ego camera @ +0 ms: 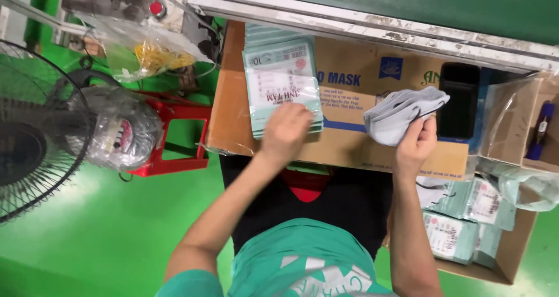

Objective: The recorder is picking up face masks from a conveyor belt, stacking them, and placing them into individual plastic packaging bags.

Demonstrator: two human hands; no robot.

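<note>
Left hand (286, 128) lies flat, fingers curled down on the near edge of the stack of pale green pouches (282, 83) atop the cardboard box (349, 105), gripping nothing fully yet; right hand (416, 143) pinched shut on a bundle of grey masks (399, 118), held just above the box's right part; black device (459, 99) at the box's right end; more filled pouches (466, 218) in an open carton right of and nearer than the box. Judgement: peel one pouch only, thumb opening its mouth; keep masks squared, not fanned.

One head-worn view — steeply downward, close over a cardboard box (349, 99) on the lap.
</note>
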